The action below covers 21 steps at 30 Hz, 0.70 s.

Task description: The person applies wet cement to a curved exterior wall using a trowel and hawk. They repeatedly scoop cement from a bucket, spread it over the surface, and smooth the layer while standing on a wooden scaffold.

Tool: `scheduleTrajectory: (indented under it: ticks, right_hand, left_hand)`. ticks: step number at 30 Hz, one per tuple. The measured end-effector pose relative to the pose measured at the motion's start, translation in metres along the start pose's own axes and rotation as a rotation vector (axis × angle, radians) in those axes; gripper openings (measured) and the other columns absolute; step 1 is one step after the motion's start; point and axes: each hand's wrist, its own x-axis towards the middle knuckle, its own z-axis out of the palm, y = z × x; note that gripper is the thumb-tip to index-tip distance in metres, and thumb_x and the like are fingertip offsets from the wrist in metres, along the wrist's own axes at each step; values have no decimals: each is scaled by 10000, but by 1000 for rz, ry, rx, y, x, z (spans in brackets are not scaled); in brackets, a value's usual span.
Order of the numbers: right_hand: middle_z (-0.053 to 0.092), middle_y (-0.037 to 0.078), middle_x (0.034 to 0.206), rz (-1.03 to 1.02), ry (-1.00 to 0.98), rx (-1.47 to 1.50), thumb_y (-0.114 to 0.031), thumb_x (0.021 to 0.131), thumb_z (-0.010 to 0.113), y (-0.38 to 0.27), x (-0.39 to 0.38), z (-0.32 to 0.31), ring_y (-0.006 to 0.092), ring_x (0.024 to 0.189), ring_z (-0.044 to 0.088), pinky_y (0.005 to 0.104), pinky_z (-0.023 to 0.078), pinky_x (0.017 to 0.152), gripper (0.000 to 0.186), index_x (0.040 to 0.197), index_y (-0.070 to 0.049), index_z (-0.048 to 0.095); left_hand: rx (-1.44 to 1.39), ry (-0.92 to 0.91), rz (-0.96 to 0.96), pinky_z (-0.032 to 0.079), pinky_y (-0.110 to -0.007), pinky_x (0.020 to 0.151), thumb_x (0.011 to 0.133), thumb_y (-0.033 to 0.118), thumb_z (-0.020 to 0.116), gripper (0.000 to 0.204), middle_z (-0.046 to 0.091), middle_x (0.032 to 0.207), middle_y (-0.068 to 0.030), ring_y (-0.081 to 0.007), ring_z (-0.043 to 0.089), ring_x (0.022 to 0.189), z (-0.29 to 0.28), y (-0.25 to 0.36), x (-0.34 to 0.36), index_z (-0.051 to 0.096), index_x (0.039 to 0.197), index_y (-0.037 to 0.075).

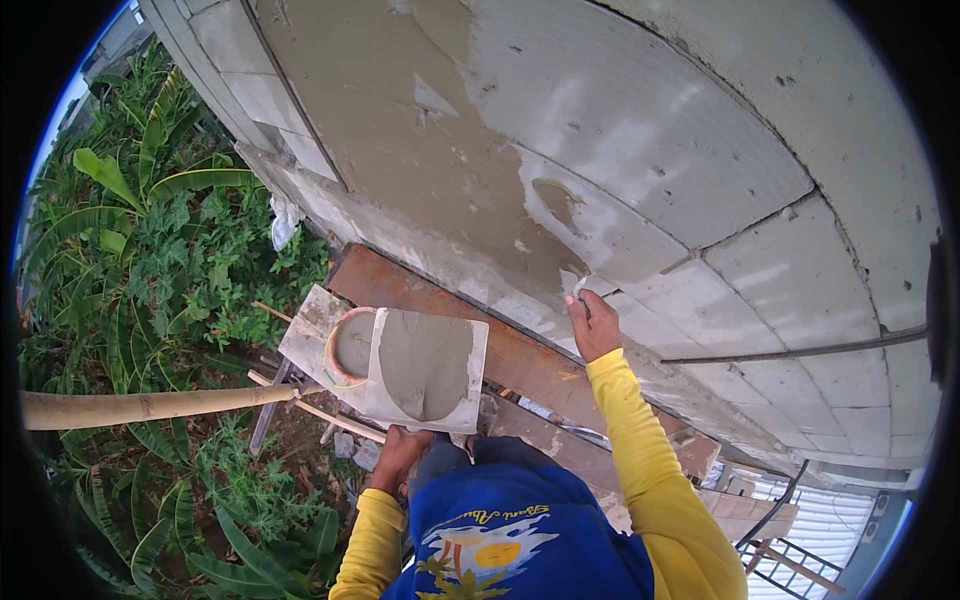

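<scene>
My right hand [596, 326] grips a trowel [573, 280] held against the block wall [640, 120], at the lower end of a band of wet grey mortar [390, 110]. My left hand [400, 452] holds the lower edge of a pale square board [462, 410] that carries a flattened load of grey mortar [425, 360]. Just left of that board, a round orange-rimmed bucket [338, 368] of mortar sits on a pale plank [300, 340].
I am over rusty scaffold planks [410, 282] along the wall. A bamboo pole [150, 408] crosses at the left, above banana plants and shrubs [130, 260] below. A white cloth [285, 220] hangs by the wall. Corrugated sheeting [820, 530] and a ladder-like frame lie at lower right.
</scene>
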Motion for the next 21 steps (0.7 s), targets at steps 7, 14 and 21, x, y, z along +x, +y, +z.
scheduleTrajectory:
  ticks: [7, 14, 21]
  right_hand:
    - [712, 209, 796, 198, -62, -198, -439, 1037, 649, 115, -45, 3, 363, 749, 708, 451, 539, 713, 444, 1011, 0, 714]
    - [628, 88, 664, 366, -187, -38, -332, 1089, 612, 85, -172, -62, 172, 608, 604, 364, 488, 604, 361, 956, -3, 682]
    - [677, 192, 926, -79, -557, -16, -293, 1036, 660, -53, -134, -16, 431, 853, 671, 493, 546, 769, 279, 1057, -15, 671]
  left_hand:
    - [-38, -56, 23, 446, -331, 541, 846, 57, 706, 142, 635, 733, -46, -147, 576, 597, 14, 30, -6, 664, 957, -20]
    - [-52, -49, 221, 517, -371, 1029, 851, 70, 756, 547, 698, 1340, -142, -238, 632, 1228, 24, 53, 7, 622, 1371, -37]
    - [218, -33, 485, 565, -450, 912, 849, 187, 752, 364, 772, 1054, -258, -368, 752, 1033, 58, 55, 52, 736, 1139, -33]
